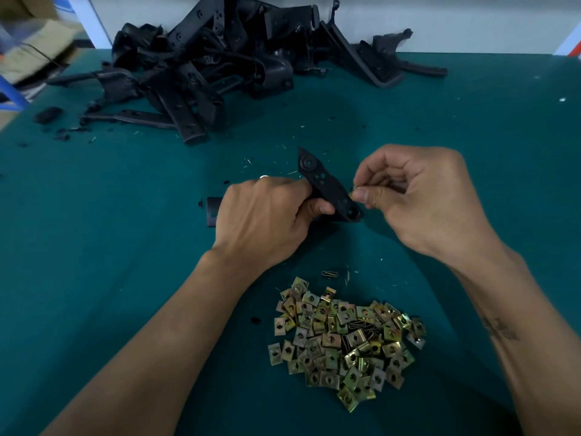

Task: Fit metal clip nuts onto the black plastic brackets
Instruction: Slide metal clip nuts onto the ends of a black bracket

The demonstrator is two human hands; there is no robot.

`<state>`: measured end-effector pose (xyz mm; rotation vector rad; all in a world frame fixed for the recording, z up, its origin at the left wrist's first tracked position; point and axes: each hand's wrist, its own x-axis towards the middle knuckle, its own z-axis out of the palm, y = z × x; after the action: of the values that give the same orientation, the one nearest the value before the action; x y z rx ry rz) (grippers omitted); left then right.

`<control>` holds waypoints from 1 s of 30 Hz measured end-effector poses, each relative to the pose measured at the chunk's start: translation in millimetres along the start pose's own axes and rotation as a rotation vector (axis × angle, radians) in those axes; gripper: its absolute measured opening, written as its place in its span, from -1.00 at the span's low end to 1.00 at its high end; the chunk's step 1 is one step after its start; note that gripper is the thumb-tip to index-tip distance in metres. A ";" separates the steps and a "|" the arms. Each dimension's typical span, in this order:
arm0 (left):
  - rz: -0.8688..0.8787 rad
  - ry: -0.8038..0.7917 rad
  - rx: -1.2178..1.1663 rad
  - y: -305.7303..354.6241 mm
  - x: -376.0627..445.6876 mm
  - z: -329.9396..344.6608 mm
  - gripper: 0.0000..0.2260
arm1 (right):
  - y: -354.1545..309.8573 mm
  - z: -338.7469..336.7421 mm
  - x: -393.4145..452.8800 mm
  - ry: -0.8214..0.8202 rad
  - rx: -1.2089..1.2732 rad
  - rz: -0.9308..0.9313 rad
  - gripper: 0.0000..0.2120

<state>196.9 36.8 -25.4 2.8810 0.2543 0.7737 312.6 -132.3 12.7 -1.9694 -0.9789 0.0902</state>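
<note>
My left hand (267, 218) grips a black plastic bracket (327, 187) above the middle of the green table. The bracket's flat arm with several holes points up and away. Its other end (213, 212) sticks out left of my fist. My right hand (421, 196) pinches something small between thumb and forefinger at the bracket's right edge. The pinched thing is almost hidden by my fingertips, so I cannot tell what it is. A heap of brass-coloured metal clip nuts (345, 338) lies on the table close to me, between my forearms.
A large pile of black plastic brackets (207, 64) fills the back of the green table (94, 215). Black plastic scraps (47, 114) lie at the left. A dark wire clip (330, 274) lies just beyond the nut heap. Cardboard boxes (34, 48) stand at the far left.
</note>
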 end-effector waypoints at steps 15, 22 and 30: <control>0.028 0.078 0.056 0.2 -1.6 -1.5 -0.62 | -4.4 -1.1 -2.8 -0.082 0.205 0.030 -0.79; 0.063 0.106 0.039 -1.1 -2.2 -1.1 -0.59 | -2.2 0.5 -3.5 -0.098 0.114 -0.005 -0.75; 0.105 0.058 0.039 -0.9 -3.0 -1.7 -0.46 | 1.9 -8.7 -5.8 -0.161 -0.005 -0.138 -0.77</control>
<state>193.4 37.2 -25.5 2.9320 0.1264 0.8807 313.4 -142.7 14.7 -1.9155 -1.2174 0.1708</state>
